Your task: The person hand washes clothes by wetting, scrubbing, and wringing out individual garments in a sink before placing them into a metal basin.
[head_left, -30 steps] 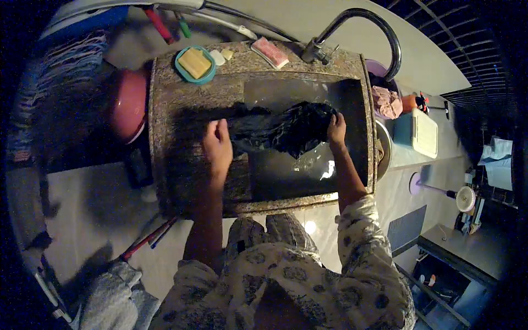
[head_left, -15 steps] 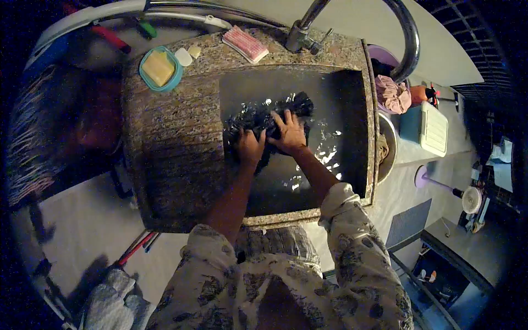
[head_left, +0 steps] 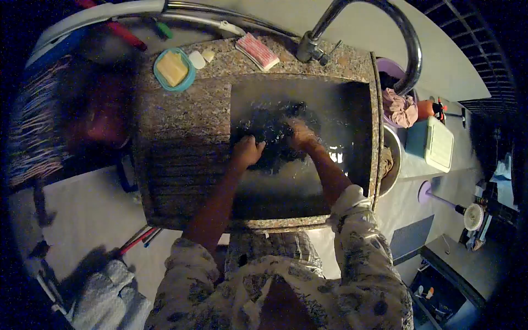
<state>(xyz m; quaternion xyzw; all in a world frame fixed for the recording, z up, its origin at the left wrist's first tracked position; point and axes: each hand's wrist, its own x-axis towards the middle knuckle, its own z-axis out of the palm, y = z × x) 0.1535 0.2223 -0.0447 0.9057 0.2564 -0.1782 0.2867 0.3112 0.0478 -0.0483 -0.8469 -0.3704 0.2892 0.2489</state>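
A dark, wet cloth [head_left: 269, 125] lies bunched in the water of a stone sink basin [head_left: 300, 223]. My left hand [head_left: 248, 151] is closed at the cloth's near left edge, its fingers curled and the thumb showing on the right. My right hand [head_left: 301, 135] presses into the cloth and water on the right side. Its fingers are partly under water and smeared, so their grip does not show. Murky water hides much of the cloth's outline.
A ribbed stone slope [head_left: 181, 154] is left of the basin. Behind stand a teal dish with a yellow bar [head_left: 173, 70], a pink-topped brush [head_left: 257, 52] and a curved faucet [head_left: 313, 47]. To the right are a purple tub [head_left: 391, 69], a metal basin [head_left: 397, 144] and a lidded box [head_left: 432, 144].
My right hand, earlier spread on top of the cloth, has sunk lower into the water. The cloth has spread and sits deeper. The whole view has shifted slightly.
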